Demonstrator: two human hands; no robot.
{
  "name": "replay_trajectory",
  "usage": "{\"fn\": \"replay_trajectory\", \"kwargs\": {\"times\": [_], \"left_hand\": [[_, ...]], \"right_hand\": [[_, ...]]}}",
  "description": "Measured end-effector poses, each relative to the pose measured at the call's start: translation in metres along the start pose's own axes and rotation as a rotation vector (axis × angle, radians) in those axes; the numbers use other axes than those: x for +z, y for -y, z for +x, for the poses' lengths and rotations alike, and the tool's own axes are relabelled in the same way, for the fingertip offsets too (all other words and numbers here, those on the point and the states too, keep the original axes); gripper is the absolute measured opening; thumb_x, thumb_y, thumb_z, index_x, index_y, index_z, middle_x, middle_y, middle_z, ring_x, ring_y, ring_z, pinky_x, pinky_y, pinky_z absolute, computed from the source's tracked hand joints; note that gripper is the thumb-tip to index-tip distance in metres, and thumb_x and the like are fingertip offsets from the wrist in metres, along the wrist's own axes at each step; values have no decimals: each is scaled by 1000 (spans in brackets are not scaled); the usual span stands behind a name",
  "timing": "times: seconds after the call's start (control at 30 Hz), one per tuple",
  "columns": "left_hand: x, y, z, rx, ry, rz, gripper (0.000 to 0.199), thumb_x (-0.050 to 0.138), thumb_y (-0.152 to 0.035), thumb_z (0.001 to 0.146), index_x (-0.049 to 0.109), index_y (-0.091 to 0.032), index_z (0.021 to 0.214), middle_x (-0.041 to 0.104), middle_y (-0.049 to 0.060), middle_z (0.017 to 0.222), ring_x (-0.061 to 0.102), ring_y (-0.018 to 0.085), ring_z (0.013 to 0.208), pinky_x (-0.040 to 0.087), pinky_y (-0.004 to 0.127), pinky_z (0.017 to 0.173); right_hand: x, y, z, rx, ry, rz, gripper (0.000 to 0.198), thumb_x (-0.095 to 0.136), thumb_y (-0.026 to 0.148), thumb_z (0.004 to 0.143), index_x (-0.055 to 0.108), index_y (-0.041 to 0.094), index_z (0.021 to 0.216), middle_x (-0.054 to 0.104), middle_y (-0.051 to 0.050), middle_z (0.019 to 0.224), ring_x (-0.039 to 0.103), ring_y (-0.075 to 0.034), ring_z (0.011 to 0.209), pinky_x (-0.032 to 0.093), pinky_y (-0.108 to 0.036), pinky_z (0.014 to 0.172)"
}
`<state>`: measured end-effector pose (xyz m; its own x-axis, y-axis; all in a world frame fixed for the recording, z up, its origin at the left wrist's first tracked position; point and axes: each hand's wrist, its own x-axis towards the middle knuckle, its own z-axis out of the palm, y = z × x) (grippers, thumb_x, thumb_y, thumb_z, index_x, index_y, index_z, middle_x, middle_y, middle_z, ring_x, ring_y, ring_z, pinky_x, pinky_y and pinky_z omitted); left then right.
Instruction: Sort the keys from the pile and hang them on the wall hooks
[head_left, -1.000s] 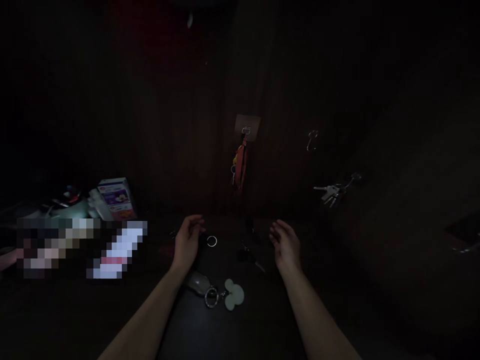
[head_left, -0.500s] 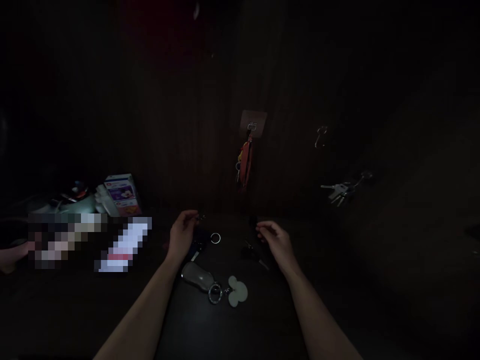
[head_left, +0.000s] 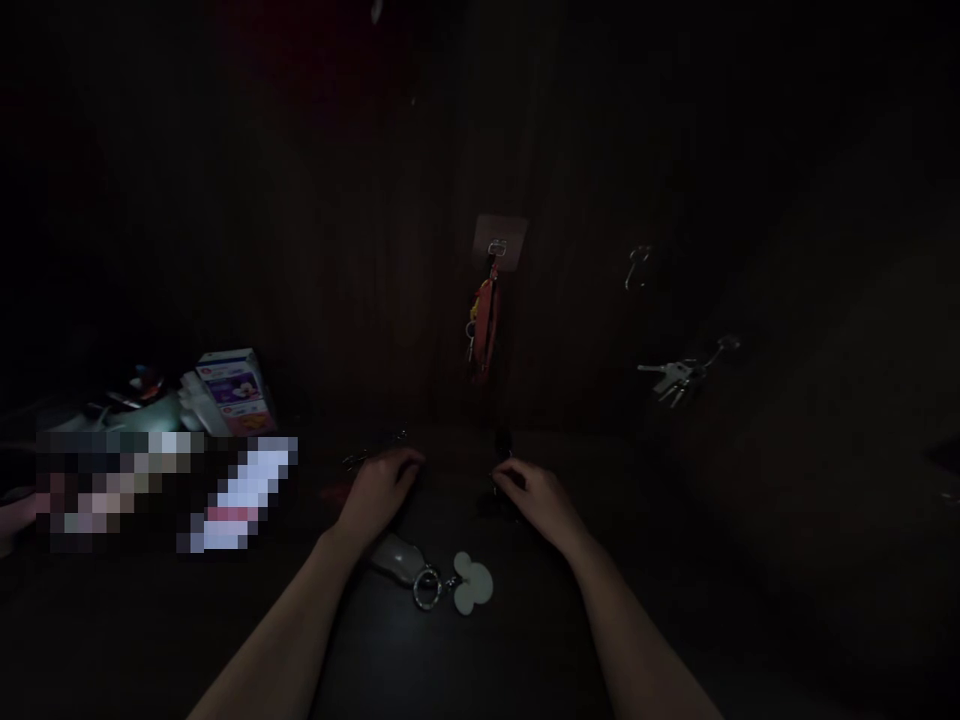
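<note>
My left hand [head_left: 379,495] is low over the dark table, its thumb and fingers pinched together; whatever they hold is too dark to make out. Beside its knuckles lie small metal bits [head_left: 356,460]. My right hand [head_left: 544,500] is also closed in a pinch, at a dark object [head_left: 504,440] whose kind I cannot tell. Nearer to me lies a clear, rounded fob case [head_left: 399,560], partly behind my left wrist. It is joined to a studded ring [head_left: 427,588] and a pale, mouse-head-shaped charm [head_left: 474,585].
On the wall, a hook plate [head_left: 501,242] bears a red key pouch [head_left: 486,315]. Farther right are a bare metal hook [head_left: 637,267] and a hanging bunch of keys [head_left: 675,378]. To the left stand printed boxes [head_left: 236,390] and a blurred-out bright object [head_left: 244,500].
My left hand has moved right and turned palm down, covering the dark keys beneath it. The thin metal ring no longer shows. My right hand has shifted slightly left and down.
</note>
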<state>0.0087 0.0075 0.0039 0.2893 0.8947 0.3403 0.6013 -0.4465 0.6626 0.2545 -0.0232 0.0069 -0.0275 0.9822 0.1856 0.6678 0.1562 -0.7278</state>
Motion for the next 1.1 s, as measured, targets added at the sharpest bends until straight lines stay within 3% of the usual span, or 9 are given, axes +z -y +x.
{"fn": "replay_trajectory", "kwargs": {"times": [0.3,0.5,0.63,0.7,0.77,0.9,1.0,1.1], "left_hand": [[1,-13,-3,-51,80,-109,25,44,-22,83,63,-25,99,69,1,99,63,19,94,46,30,86],[9,-30,-11,98,226,-65,28,46,-17,82,64,-27,101,65,0,113,59,17,104,42,30,94],[12,-31,-13,170,212,91,27,48,-17,83,63,-26,105,59,3,123,56,20,110,37,36,99],[13,-30,-13,201,211,166,29,48,-18,84,60,-25,109,58,4,124,54,20,112,34,39,102],[13,-28,-13,212,199,217,29,47,-18,84,60,-25,110,58,4,123,53,21,112,34,39,101],[14,-29,-13,173,171,241,27,47,-17,84,60,-24,107,62,5,113,56,22,104,39,38,93],[12,-29,-12,119,145,269,24,48,-20,84,61,-24,103,65,5,103,57,23,97,41,39,87],[5,-22,-8,50,45,337,23,51,-22,83,62,-24,103,64,6,107,55,25,101,41,40,87]], "right_hand": [[1,-2,1,-39,15,-76,18,50,35,81,66,28,81,67,-1,87,61,-20,83,42,-30,72],[4,6,-1,-54,47,-233,22,48,42,82,62,27,76,62,-1,83,60,-19,77,41,-29,66],[11,7,-1,-64,33,-316,16,52,39,80,58,26,72,60,-1,85,58,-20,83,41,-29,68],[15,7,0,-75,27,-325,7,54,32,78,59,27,76,62,-1,88,57,-21,88,41,-30,71],[19,8,1,-81,32,-301,11,53,24,77,60,29,84,63,0,92,57,-20,91,41,-30,73],[23,10,2,-37,47,-233,25,54,18,73,60,31,94,64,1,94,58,-18,89,42,-30,74],[24,10,3,-43,17,-207,18,56,24,74,62,30,90,65,1,91,58,-19,89,42,-31,75],[26,5,3,-101,-37,-139,12,52,30,79,64,27,81,65,0,87,58,-20,89,41,-32,79]]}}
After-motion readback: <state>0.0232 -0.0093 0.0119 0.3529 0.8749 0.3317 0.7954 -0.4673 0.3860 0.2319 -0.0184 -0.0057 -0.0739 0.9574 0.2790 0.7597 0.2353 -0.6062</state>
